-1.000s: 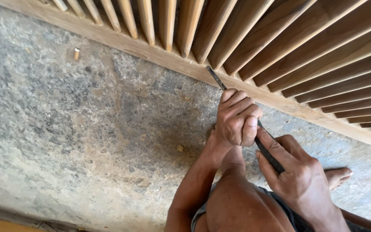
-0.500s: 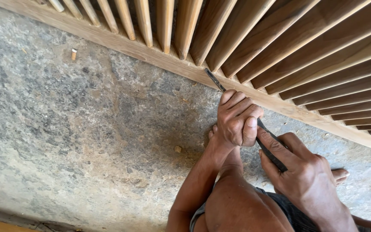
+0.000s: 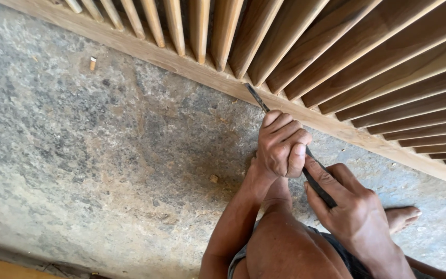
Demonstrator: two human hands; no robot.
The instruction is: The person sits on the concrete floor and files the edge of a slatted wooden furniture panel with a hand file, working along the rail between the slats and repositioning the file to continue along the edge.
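Together, both hands (image 3: 285, 147) (image 3: 352, 206) grip a slim dark chisel (image 3: 257, 98) against the slatted wooden frame (image 3: 192, 67).

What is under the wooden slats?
The slats stand on a wooden rail lying on the concrete floor. The rail hides the floor beneath it.

Rough grey concrete floor (image 3: 104, 155) in daylight, strewn with small wood chips (image 3: 93, 63) and dust.

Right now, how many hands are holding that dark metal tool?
2. The left hand grips the dark metal tool near its tip by the slatted wooden frame; the right hand holds its rear end, lower right. No other hands show.
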